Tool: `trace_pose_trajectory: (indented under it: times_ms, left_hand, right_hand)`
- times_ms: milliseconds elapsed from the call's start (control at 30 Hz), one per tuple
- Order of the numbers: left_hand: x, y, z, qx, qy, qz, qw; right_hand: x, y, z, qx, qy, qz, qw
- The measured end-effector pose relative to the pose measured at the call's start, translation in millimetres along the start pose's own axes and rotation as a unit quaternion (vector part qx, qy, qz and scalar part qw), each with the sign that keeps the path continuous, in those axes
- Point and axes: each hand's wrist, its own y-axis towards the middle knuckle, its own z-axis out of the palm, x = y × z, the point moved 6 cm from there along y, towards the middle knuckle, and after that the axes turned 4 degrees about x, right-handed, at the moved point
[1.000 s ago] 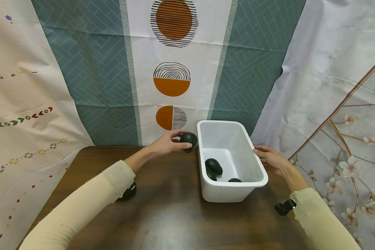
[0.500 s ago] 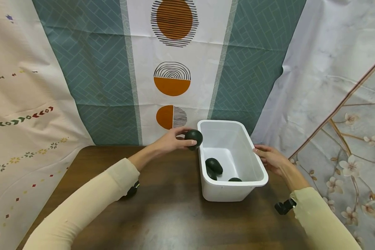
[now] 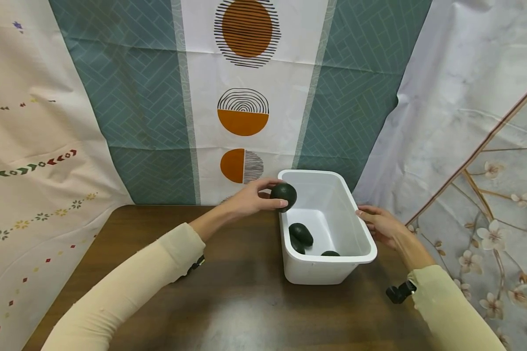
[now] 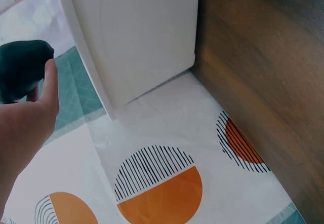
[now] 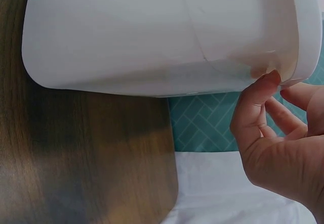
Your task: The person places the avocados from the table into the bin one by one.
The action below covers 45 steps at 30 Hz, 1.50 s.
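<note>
My left hand (image 3: 255, 199) holds a dark green avocado (image 3: 285, 196) between thumb and fingers, just over the left rim of a white plastic bin (image 3: 316, 271). In the left wrist view the same avocado (image 4: 23, 64) shows at the left edge, above the bin's side. On the bin's floor lie two avocados (image 3: 302, 234) against the left wall, one partly over the other. Another avocado (image 3: 331, 253) is mostly hidden behind the near wall. At the right side my right hand (image 3: 383, 226) grips the bin's rim, thumb and fingers around it in the right wrist view (image 5: 283, 127).
The bin stands on a dark brown wooden table (image 3: 228, 302), near its back edge. Patterned cloth (image 3: 241, 73) hangs behind the table, and more cloth (image 3: 470, 195) hangs at both sides. A black wrist device (image 3: 399, 291) sits on the right sleeve.
My left hand has moved to the right with the avocado, from beside the bin's left rim to over it. My right hand and the bin have stayed in place.
</note>
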Motion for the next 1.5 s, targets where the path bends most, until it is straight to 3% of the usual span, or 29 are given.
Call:
trace_pose_trajectory:
  times_ms: [300, 633, 1033, 1500]
  left_hand:
    - [-6.9, 4.0, 11.4, 0.013, -0.039, 0.016, 0.999]
    - [-9.9, 10.0, 20.8, 0.023, -0.075, 0.006, 0.9969]
    - [-2.6, 19.9, 28.0, 0.023, -0.173, -0.025, 0.9843]
    - [-6.6, 24.8, 48.1, 0.044, -0.164, -0.046, 0.9845]
  right_hand:
    - [0, 0, -1.0, -0.001, -0.001, -0.001, 1.0]
    - [-2, 1, -1.2, 0.001, 0.002, -0.005, 1.0]
    - [-3, 3, -3.5, -0.003, -0.002, -0.004, 1.0]
    - [-2, 1, -1.1, -0.005, -0.002, -0.003, 1.0]
